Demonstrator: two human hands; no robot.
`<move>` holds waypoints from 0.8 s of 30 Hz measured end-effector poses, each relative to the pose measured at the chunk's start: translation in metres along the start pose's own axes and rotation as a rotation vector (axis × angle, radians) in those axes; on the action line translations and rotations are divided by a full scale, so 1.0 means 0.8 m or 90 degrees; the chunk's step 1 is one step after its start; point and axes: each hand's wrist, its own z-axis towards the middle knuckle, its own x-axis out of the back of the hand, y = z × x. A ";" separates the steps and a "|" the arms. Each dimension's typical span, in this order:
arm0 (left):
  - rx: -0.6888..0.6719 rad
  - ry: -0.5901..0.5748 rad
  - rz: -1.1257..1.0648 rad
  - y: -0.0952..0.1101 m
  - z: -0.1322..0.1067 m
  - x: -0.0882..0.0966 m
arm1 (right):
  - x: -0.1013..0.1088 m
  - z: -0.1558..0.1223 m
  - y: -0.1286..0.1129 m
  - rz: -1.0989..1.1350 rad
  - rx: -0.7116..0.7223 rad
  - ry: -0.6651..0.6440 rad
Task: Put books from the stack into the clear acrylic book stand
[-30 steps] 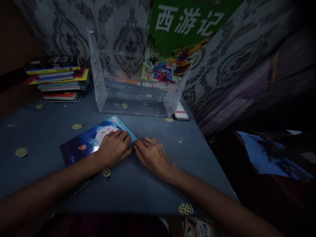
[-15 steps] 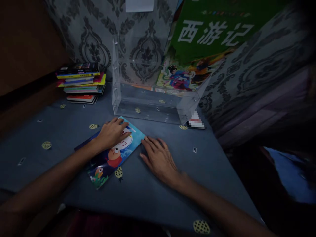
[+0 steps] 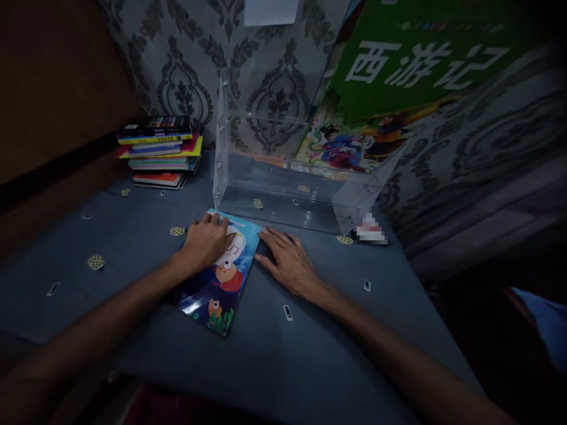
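A blue picture book (image 3: 228,276) with cartoon fish on its cover lies flat on the grey-blue tablecloth (image 3: 319,348), slightly angled. My left hand (image 3: 206,242) rests on the upper left part of the cover, fingers laid over it and holding nothing. Beside the book's upper right corner, my right hand (image 3: 287,260) lies with fingers stretched out, the fingertips at the book's edge. Part of the cover and its left edge are hidden under my left hand and forearm.
A clear acrylic rack (image 3: 279,206) stands behind the book, with a large green book (image 3: 398,88) leaning in its right side. Left of it is a stack of books (image 3: 159,153). A small white object (image 3: 371,229), blurred out, sits by the rack's right foot. Patterned wall (image 3: 186,88) lies behind.
The book has turned on the table, its lower end swinging to the right, so it lies straighter. Both hands moved with it slightly. The view has shifted a little to the left.
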 end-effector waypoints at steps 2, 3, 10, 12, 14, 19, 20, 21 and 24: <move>0.004 0.009 0.011 -0.001 0.001 -0.002 | -0.002 0.007 0.006 0.004 0.002 0.002; 0.004 0.013 0.017 -0.002 0.002 -0.003 | -0.003 0.010 0.010 0.006 0.003 0.001; -0.058 0.070 -0.016 -0.004 0.010 -0.019 | -0.005 0.015 0.020 0.031 0.012 0.001; -0.096 0.078 -0.053 -0.007 0.015 -0.023 | -0.005 0.013 0.020 0.034 0.009 -0.001; -0.152 0.073 -0.092 -0.009 0.021 -0.027 | -0.006 0.012 0.020 0.039 0.008 -0.003; -0.273 0.036 -0.165 -0.006 0.038 -0.030 | -0.008 0.011 0.023 0.053 0.011 0.017; -0.279 0.031 -0.168 -0.005 0.041 -0.030 | -0.008 0.011 0.024 0.054 0.012 0.021; -0.280 0.028 -0.169 -0.004 0.043 -0.030 | -0.008 0.011 0.025 0.054 0.013 0.023; -0.266 0.027 -0.161 0.000 0.046 -0.031 | -0.008 0.011 0.026 0.052 0.016 0.023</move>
